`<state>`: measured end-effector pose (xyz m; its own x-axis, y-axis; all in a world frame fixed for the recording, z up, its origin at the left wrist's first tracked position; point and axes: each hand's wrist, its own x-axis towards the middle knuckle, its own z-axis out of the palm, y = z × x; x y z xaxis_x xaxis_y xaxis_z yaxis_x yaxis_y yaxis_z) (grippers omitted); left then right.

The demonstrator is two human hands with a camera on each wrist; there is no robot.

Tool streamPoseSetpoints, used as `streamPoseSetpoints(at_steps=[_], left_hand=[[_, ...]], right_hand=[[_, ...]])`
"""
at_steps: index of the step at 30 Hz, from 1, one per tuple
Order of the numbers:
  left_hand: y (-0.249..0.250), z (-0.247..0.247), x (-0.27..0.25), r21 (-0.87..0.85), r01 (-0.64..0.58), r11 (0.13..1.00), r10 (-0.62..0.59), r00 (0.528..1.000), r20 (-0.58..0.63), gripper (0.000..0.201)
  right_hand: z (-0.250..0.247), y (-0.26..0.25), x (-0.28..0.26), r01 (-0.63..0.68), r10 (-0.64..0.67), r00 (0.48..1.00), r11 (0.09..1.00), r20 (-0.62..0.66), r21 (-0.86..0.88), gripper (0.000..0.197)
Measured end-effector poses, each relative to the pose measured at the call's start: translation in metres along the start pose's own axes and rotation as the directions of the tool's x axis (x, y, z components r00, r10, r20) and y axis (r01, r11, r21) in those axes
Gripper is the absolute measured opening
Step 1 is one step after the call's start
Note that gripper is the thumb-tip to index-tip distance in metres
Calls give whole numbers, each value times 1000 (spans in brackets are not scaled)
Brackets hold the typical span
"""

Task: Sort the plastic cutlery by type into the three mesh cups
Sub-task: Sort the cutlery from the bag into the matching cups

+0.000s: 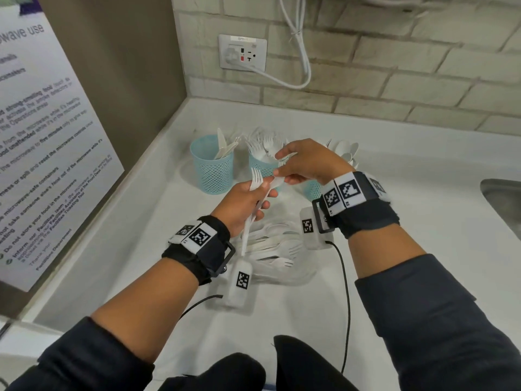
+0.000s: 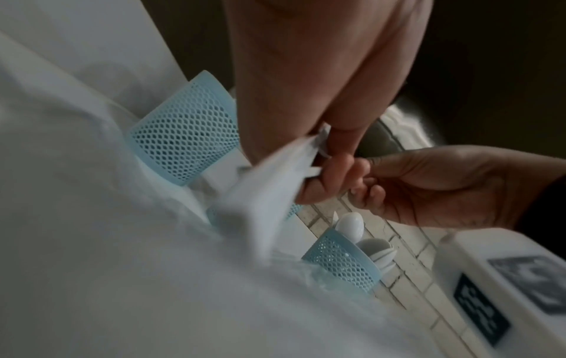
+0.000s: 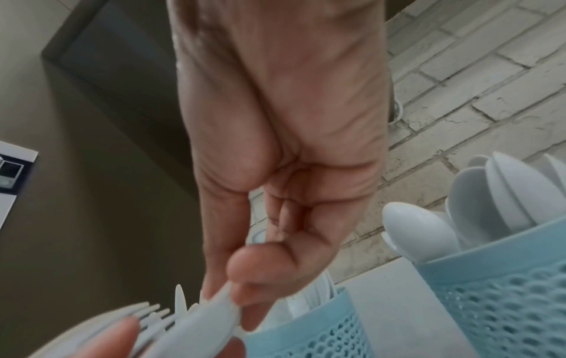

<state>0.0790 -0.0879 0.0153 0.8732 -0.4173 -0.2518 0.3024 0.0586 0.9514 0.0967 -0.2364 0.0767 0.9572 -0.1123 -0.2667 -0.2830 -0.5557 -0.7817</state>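
A white counter runs into a corner under a pale brick wall with a socket; a printed notice hangs to the left. The left hand grips a bunch of white forks, tines up. The right hand meets it, pinching one piece of that bunch. Three blue mesh cups stand just beyond both hands; loose cutlery lies beneath the wrists.
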Motion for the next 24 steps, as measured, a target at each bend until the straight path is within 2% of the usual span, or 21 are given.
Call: streamPoseSetpoints(at_steps=[4, 6, 9, 11, 13, 15, 16, 18, 20, 22, 24], left_hand=[[0, 9, 0, 178, -68, 982, 69, 998, -2, 27], [-1, 12, -1, 243, -99, 965, 94, 995, 33, 26], [0, 14, -3, 402, -151, 903, 122, 988, 95, 21], [0, 16, -4, 488, -202, 849, 160, 979, 126, 36], [-3, 16, -2, 484, -208, 850, 169, 978, 124, 67], [-4, 14, -1, 438, -138, 888, 123, 990, 62, 93], [-3, 14, -1, 426, -118, 897, 112, 993, 39, 98], [-2, 13, -1, 415, -113, 903, 112, 993, 27, 94], [-3, 11, 2, 403, -118, 908, 111, 993, 40, 77], [-6, 10, 6, 412, -109, 904, 98, 994, 48, 61], [-7, 9, 7, 421, -102, 901, 83, 994, 64, 54]], right_hand=[[0, 1, -4, 49, -50, 997, 999, -60, -21, 16], [1, -1, -8, 49, -50, 998, 998, -35, -35, 21], [3, -3, -12, 24, -22, 998, 999, 50, -47, 41], [4, -5, -16, -9, 16, 985, 999, 171, -43, 42], [7, -4, -17, -41, 36, 962, 999, 271, 15, 36], [9, 0, -15, -54, 37, 969, 997, 243, 62, 32], [8, 2, -13, -61, 42, 976, 995, 211, 84, 29], [8, 6, -9, -81, 63, 988, 988, 139, 131, 23], [7, 10, -8, -71, 61, 996, 981, 60, 183, 21], [7, 11, -10, -19, 11, 999, 981, 40, 194, 20], [4, 8, -10, 42, -49, 998, 988, 38, 147, 19]])
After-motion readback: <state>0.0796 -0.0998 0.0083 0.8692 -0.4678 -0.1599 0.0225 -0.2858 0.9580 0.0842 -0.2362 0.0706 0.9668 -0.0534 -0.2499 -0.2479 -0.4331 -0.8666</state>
